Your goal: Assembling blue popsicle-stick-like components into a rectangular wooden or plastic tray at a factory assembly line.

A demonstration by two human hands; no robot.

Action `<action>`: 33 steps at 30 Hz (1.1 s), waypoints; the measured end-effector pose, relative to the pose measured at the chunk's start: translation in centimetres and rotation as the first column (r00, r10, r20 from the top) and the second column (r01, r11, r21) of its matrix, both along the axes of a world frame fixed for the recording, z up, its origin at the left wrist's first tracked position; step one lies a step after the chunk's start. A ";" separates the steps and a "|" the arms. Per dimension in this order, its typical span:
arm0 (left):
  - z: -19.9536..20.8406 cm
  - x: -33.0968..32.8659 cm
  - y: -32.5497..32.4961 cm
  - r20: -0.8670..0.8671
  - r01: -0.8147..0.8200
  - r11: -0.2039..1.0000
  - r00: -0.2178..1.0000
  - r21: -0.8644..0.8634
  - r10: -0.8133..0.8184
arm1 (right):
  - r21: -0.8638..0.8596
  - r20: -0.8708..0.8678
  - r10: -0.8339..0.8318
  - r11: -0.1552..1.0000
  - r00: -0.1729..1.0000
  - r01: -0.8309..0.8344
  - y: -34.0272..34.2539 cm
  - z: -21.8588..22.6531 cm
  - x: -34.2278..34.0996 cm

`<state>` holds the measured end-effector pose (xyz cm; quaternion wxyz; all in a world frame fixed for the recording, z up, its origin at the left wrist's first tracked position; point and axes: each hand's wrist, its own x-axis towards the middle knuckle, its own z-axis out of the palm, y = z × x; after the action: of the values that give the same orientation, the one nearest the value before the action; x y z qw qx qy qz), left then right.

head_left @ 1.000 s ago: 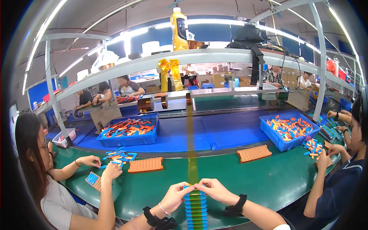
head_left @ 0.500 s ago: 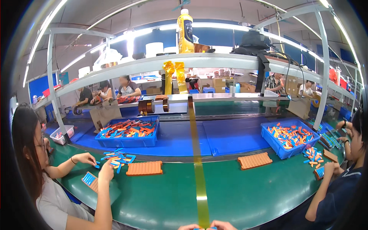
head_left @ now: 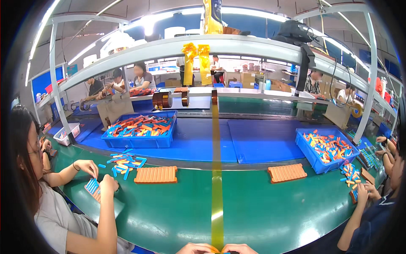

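My left hand [head_left: 196, 248] and my right hand [head_left: 237, 249] are side by side at the lower edge, mostly cut off, with fingers closed toward each other. A sliver of blue and orange shows between them; what they grip is largely hidden. A long strip of amber see-through tape [head_left: 216, 194] runs down to the fingertips from a tape roll [head_left: 214, 97] on the rail. Two orange ridged trays [head_left: 156, 175] [head_left: 287, 173] lie on the green table [head_left: 169, 207], one on either side of the strip.
Blue bins [head_left: 139, 142] [head_left: 323, 152] hold many blue and orange pieces; loose pieces [head_left: 122, 163] lie nearby. Co-workers [head_left: 63, 203] [head_left: 372, 211] handle ridged trays at both sides. A metal shelf [head_left: 249, 45] spans above, carrying a bottle [head_left: 212, 19]. More tape rolls [head_left: 162, 100] hang on the rail.
The view has tilted down and shifted slightly. My hands show a little more, the left further to the left. The left co-worker's hands have come together over the tray there.
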<state>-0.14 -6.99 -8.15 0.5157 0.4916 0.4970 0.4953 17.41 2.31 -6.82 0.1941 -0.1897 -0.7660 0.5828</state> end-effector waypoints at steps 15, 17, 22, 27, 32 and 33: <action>0.5 0.4 -0.1 -0.049 -0.076 0.997 0.996 0.018 0.077 | 0.029 -0.055 -0.006 1.000 0.998 0.007 0.1 -0.2 0.0; 0.5 0.5 -0.2 -0.052 -0.086 0.996 0.995 0.034 0.088 | 0.061 -0.062 -0.011 0.998 0.998 0.015 0.1 -0.3 0.0; 0.7 0.9 -0.3 -0.076 -0.143 0.990 0.987 0.015 0.144 | 0.093 -0.038 -0.014 0.995 0.999 0.018 0.0 -0.4 0.2; 0.5 1.5 -0.5 -0.083 -0.184 0.982 0.980 -0.049 0.179 | 0.101 -0.073 -0.002 0.995 0.997 0.009 0.0 -0.4 0.6; -0.3 1.8 -0.1 0.009 -0.249 0.969 0.969 0.005 0.249 | 0.079 -0.133 -0.018 0.996 0.991 0.029 0.1 -0.7 0.8; -0.5 1.6 0.0 -0.042 -0.231 0.972 0.972 0.044 0.233 | 0.081 -0.137 -0.021 0.996 0.990 0.032 0.1 -0.8 0.9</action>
<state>1.45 -7.01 -8.62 0.4330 0.4514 0.5534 0.5501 18.27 2.45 -7.61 0.2613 -0.1516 -0.7719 0.5594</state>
